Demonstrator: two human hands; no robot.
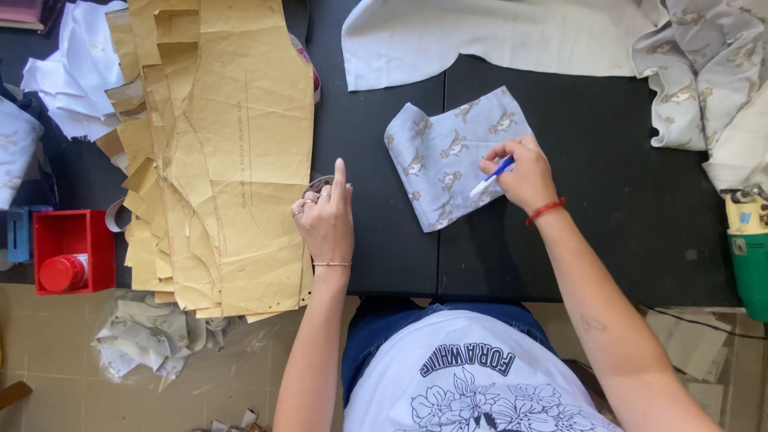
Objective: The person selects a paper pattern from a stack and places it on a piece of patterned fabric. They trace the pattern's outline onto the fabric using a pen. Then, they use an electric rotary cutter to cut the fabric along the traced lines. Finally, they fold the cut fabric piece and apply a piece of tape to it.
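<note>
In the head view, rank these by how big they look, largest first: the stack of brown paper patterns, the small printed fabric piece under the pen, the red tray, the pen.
1. Stack of brown paper patterns
2. Printed fabric piece
3. Red tray
4. Pen, partly hidden in the right hand

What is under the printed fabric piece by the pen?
The printed piece lies on the black table; only bare tabletop shows around it. The right hand with the pen rests on top. Anything beneath stays hidden.

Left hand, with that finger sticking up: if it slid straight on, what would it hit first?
Probably nothing soon: the left hand points along bare black table, between the paper patterns and printed cloth piece.
</note>
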